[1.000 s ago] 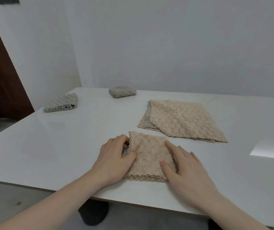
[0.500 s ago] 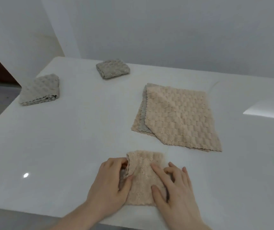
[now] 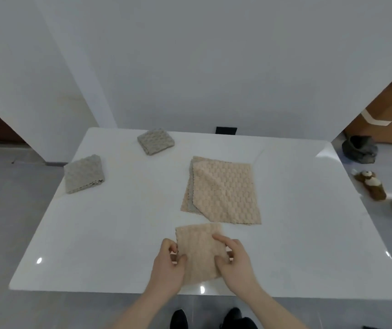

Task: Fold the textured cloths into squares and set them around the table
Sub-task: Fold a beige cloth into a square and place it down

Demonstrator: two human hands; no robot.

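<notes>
pinching the folded beige cloth (image 3: 199, 251) at the near table (image 3: 119, 233) edge, our left hand (image 3: 167, 269) & right hand (image 3: 234, 263) grasp opposite sides. we keep edges lined up w/ even tension, lifting flat so layers don't slip, then pick a spot apart from the two grey squares (image 3: 84, 173).

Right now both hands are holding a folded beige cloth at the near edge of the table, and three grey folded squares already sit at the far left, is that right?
Not quite: the head view shows two grey folded squares, not three, one near the left edge and one farther back. The rest holds: the left hand and right hand both hold the folded beige cloth at the near edge of the table.
</notes>
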